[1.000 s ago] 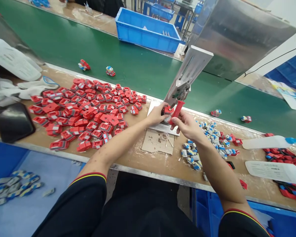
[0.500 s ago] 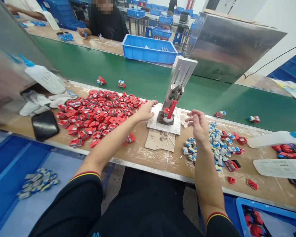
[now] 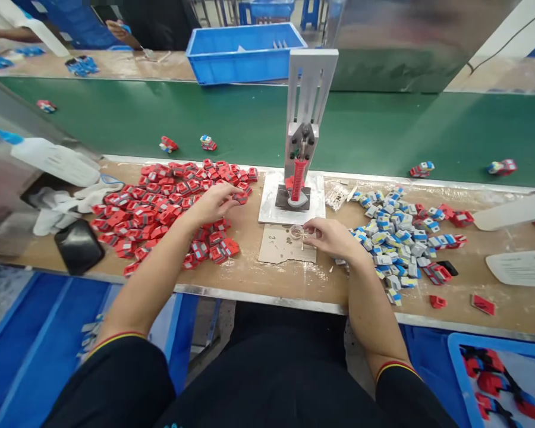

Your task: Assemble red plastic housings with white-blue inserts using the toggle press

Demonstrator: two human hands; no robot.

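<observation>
My left hand [image 3: 211, 205] reaches over the right part of a pile of red plastic toy-car shells [image 3: 160, 196], thumb and fingers apart, its fingertips close to a red shell [image 3: 241, 197]. At the small round dish [image 3: 298, 232] on a piece of cardboard [image 3: 279, 245], my right hand [image 3: 327, 236] has its thumb and fingertips closed around a thin white cotton swab [image 3: 302, 242]. Behind the cardboard stands a metal toggle press [image 3: 312, 89] with a red handle [image 3: 299, 178] on a white base plate [image 3: 271, 199].
White-blue toy parts [image 3: 390, 238] are heaped on the right. A green conveyor belt [image 3: 258, 131] carries several small toy cars. Bottles [image 3: 53, 160], white gloves [image 3: 62, 208] and a black phone-like object [image 3: 79, 246] lie left. A blue crate [image 3: 245, 56] stands beyond the belt, near another person's hand [image 3: 122, 32].
My left hand has moved left, from beside the press to the red pile. My right hand has come down and inward to the dish and swab. The view has tilted down.
</observation>
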